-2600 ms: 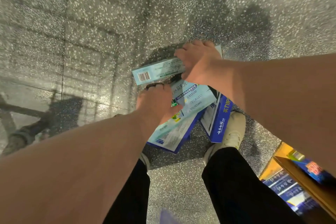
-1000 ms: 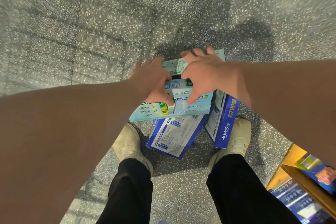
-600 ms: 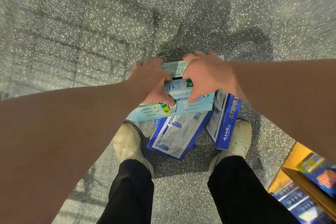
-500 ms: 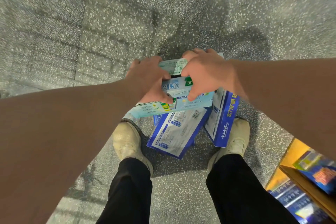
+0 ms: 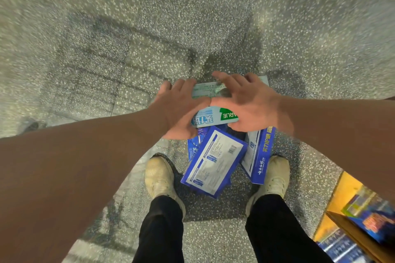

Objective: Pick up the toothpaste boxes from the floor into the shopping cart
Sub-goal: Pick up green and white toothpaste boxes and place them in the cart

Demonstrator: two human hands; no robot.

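My left hand [image 5: 180,109] and my right hand [image 5: 251,103] hold a small stack of light-blue toothpaste boxes between them, above the floor. The nearer box [image 5: 213,118] shows a green label, and my thumbs curl under it. A paler box [image 5: 206,89] lies beneath my spread fingers. Below the hands, between my shoes, dark-blue toothpaste boxes rest on the floor: one large one face up [image 5: 213,163], one on its edge at the right [image 5: 259,156], and a third partly hidden under the first [image 5: 192,148]. No shopping cart is visible.
Speckled grey terrazzo floor [image 5: 149,38] spreads all around. My two pale shoes [image 5: 160,177] [image 5: 275,176] flank the boxes on the floor. At the lower right a yellow-edged shelf [image 5: 342,194] holds more blue boxes [image 5: 372,218].
Both hands closed in on the light-blue boxes and raised them off the blue ones. The stack has turned, so its wide printed face no longer shows. The blue boxes have not moved.
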